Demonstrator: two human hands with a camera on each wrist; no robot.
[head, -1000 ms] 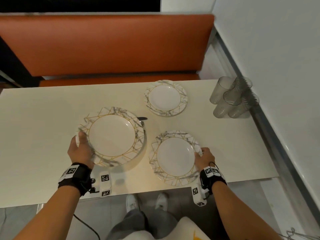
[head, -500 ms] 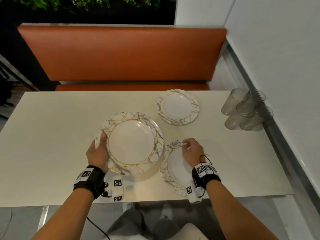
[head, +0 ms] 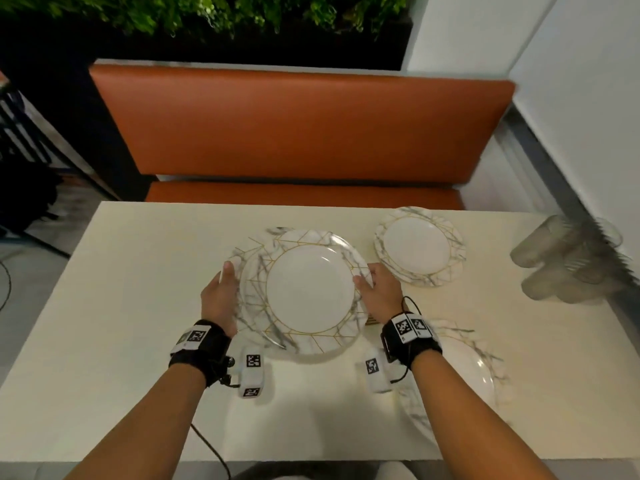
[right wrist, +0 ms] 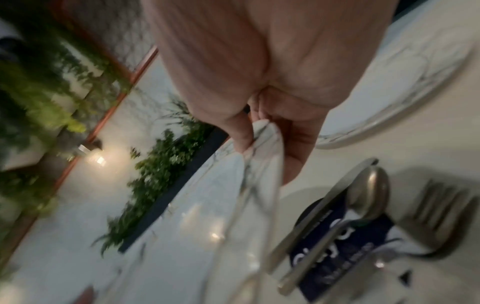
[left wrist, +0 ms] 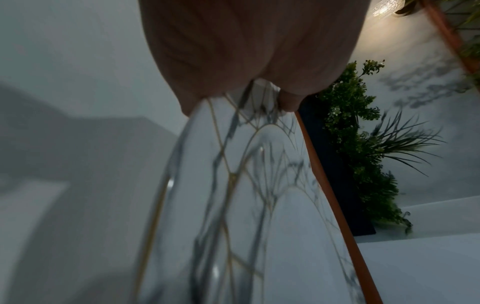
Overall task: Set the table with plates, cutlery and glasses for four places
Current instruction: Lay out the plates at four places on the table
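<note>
While both hands hold the stack of white plates with grey marbling and gold lines (head: pixel 306 289) above the cream table (head: pixel 121 306), the step in hand looks like separating or carrying off the top plate for another place. The left hand (head: pixel 220 299) grips the left rim, thumb on top; the right hand (head: pixel 379 294) pinches the right rim between thumb and fingers, as the right wrist view shows plainly. To do this well, I would keep the plates level, lift straight up, and clear the steel knife, spoon and forks (right wrist: pixel 363 216) lying on the table beneath the right edge. One matching plate (head: pixel 419 250) sits at the far right place, another (head: pixel 464 368) near the right forearm. The cluster of clear tumblers (head: pixel 568 258) stands by the wall, well apart, so it needs no care yet.
</note>
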